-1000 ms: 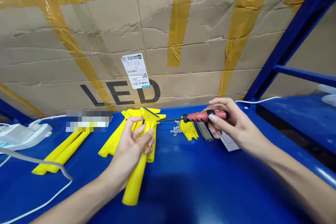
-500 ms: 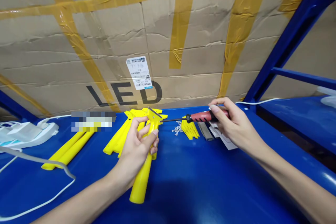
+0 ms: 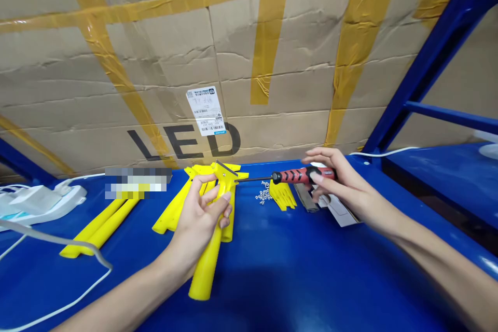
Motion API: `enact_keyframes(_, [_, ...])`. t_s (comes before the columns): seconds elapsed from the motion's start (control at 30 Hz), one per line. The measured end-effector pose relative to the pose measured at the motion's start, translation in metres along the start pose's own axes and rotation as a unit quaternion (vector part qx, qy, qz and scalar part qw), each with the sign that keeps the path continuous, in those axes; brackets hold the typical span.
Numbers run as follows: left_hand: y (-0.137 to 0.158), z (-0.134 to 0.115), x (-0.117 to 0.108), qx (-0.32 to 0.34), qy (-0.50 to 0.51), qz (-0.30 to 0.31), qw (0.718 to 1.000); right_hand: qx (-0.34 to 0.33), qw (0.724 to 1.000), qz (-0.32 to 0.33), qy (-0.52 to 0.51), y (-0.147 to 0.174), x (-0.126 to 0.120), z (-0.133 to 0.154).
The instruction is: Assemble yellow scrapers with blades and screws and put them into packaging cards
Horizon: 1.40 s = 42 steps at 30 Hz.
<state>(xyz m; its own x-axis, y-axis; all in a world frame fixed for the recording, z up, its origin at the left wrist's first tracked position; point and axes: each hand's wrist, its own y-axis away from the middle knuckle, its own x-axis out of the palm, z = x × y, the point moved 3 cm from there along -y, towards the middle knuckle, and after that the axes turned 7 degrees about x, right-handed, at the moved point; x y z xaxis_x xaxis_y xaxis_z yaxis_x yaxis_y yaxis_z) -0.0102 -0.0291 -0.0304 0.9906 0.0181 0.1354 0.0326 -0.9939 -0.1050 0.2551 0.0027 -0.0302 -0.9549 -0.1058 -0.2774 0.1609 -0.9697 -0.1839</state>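
My left hand (image 3: 202,218) is closed around a yellow scraper (image 3: 205,275), its handle slanting toward me and its head tilted up. A thin metal blade (image 3: 227,168) runs along the top of that head. In my right hand (image 3: 350,187) a red and black screwdriver (image 3: 292,175) lies level, held between the thumb and fingers with some fingers raised off the handle. Its shaft points left and the tip meets the side of the scraper head; the exact contact is too small to see. Behind my left hand lie several more yellow scraper handles (image 3: 175,212).
Small screws or nuts (image 3: 263,194) sit beside small yellow pieces (image 3: 284,197), grey strips (image 3: 306,199) and white paper (image 3: 342,212). Left are two yellow handles (image 3: 101,225), a white power strip (image 3: 46,207) and cables. A taped cardboard box (image 3: 303,72) stands behind the blue surface (image 3: 288,270).
The fingers of my right hand have shifted and loosened around the screwdriver, and its handle has turned. My left hand and the scraper have moved slightly left.
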Motion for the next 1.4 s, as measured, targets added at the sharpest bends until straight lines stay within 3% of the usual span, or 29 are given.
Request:
enact_keyframes(0.03, [-0.001,0.001,0.000,-0.001,0.000,-0.001,1.000,-0.009,0.999,0.016,-0.029,0.000,0.001,0.001])
enact_keyframes(0.1, [-0.001,0.001,-0.001,-0.009,-0.002,0.003,1.000,-0.022,0.998,-0.014,-0.049,0.001,0.001,0.002])
enact_keyframes(0.17, [0.000,0.001,0.000,-0.017,-0.008,0.008,1.000,-0.015,0.996,-0.089,0.004,0.002,-0.001,0.002])
enact_keyframes(0.23, [0.001,0.000,0.000,-0.019,-0.011,0.013,1.000,-0.004,0.991,-0.121,0.062,0.004,-0.002,0.003])
enact_keyframes(0.37, [0.004,-0.002,0.000,-0.018,-0.003,0.005,1.000,-0.028,0.999,-0.015,-0.005,0.005,0.002,0.008])
enact_keyframes(0.4, [0.004,-0.002,0.001,-0.022,0.000,0.003,1.000,-0.039,0.999,-0.013,-0.017,0.005,0.001,0.010])
enact_keyframes(0.5, [0.005,-0.002,0.002,-0.036,-0.002,0.005,0.999,-0.043,0.991,-0.103,0.068,0.006,-0.003,0.009])
enact_keyframes(0.57, [0.005,-0.001,0.003,-0.039,-0.006,0.004,0.999,-0.021,0.985,-0.125,0.120,0.006,-0.004,0.008])
enact_keyframes(0.67, [0.004,-0.001,0.002,-0.035,-0.006,0.003,0.999,-0.014,0.998,-0.034,0.050,0.007,0.000,0.008])
enact_keyframes(0.73, [0.003,-0.002,0.001,-0.035,-0.004,0.003,0.999,-0.033,0.999,-0.006,-0.009,0.007,0.001,0.011])
enact_keyframes(0.9, [0.004,-0.003,0.004,-0.044,-0.004,0.003,0.999,-0.010,0.984,-0.143,0.107,0.005,-0.007,0.010])
enact_keyframes(1.07, [0.003,-0.002,0.002,-0.035,-0.007,0.010,0.999,-0.023,1.000,-0.014,-0.006,0.005,-0.001,0.011])
enact_keyframes(1.23, [0.001,0.000,-0.003,-0.042,0.002,0.000,0.999,0.015,0.992,-0.100,0.081,-0.006,0.001,0.013])
enact_keyframes(1.3, [-0.001,-0.001,-0.005,-0.036,0.011,-0.001,0.999,0.035,0.994,-0.062,0.083,-0.013,0.002,0.014])
enact_keyframes(1.4, [-0.006,-0.004,-0.010,-0.022,0.024,-0.012,0.999,0.004,1.000,0.012,0.026,-0.017,0.006,0.016])
